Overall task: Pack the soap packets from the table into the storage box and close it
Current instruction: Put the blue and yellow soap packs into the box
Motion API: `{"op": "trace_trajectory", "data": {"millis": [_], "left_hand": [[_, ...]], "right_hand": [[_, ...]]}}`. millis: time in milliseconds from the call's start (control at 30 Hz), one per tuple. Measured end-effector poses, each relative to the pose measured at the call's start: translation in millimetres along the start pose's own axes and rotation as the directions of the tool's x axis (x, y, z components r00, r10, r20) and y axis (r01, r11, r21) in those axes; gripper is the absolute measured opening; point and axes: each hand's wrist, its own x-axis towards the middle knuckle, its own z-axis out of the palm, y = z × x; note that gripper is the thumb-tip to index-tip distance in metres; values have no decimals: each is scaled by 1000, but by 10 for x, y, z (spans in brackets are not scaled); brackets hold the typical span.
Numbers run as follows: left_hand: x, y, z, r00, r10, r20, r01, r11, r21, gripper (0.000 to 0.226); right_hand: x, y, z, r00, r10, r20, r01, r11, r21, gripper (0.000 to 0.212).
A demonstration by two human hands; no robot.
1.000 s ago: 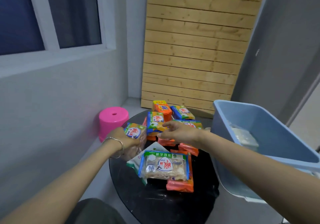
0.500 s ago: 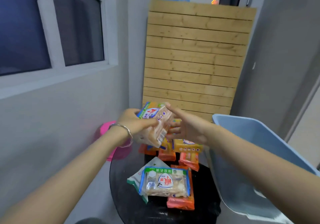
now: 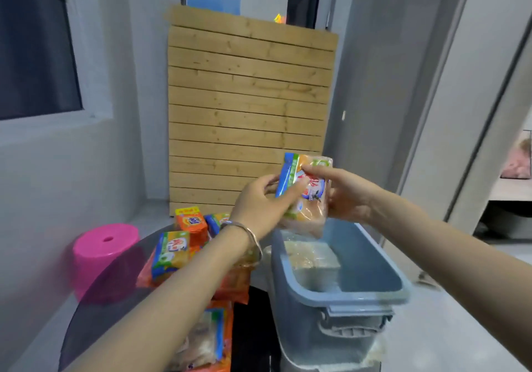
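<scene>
A soap packet [image 3: 309, 196] with a blue and green edge hangs upright above the far end of the open blue storage box [image 3: 342, 299]. My left hand [image 3: 260, 204] grips its left side and my right hand [image 3: 345, 193] holds its right side, the forefinger lying across its top. One clear-wrapped packet [image 3: 312, 259] lies inside the box. Several orange, blue and green soap packets [image 3: 175, 252] sit heaped on the dark round table [image 3: 95, 314], partly hidden by my left forearm.
A pink plastic stool [image 3: 102, 252] stands on the floor left of the table. A slatted wooden panel [image 3: 247, 112] leans on the back wall. The box sits right of the table, with grey floor beyond it.
Both hands carried the packet from above the table rightward to over the box. My right hand, open beside it before, now holds it. The view swung right.
</scene>
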Motion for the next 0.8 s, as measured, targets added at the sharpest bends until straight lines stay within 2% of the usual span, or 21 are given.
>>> {"op": "trace_trajectory", "data": {"millis": [67, 233, 333, 433, 500, 600, 800], "left_hand": [[38, -122, 107, 997, -70, 9, 71, 994, -87, 64], [-20, -487, 242, 964, -254, 77, 260, 963, -78, 57], [-8, -694, 325, 934, -331, 131, 347, 929, -126, 62], [-14, -875, 371, 910, -352, 219, 390, 905, -167, 46], [-32, -916, 386, 900, -355, 253, 407, 892, -195, 37], [-7, -973, 391, 907, -358, 221, 405, 886, -228, 35], [-6, -1049, 429, 911, -345, 225, 397, 880, -261, 35]], "right_hand": [[-42, 55, -222, 1000, 20, -20, -21, 1000, -22, 31], [29, 439, -479, 980, 198, -31, -200, 958, -204, 33], [192, 737, -520, 949, 314, -12, -308, 922, -235, 34], [388, 997, -468, 895, 444, 40, -420, 871, -255, 35], [490, 1104, -440, 865, 498, 64, -463, 840, -282, 29], [560, 1159, -450, 852, 516, 89, -475, 832, -286, 19], [568, 1256, -505, 852, 515, 95, -450, 814, -367, 29]]}}
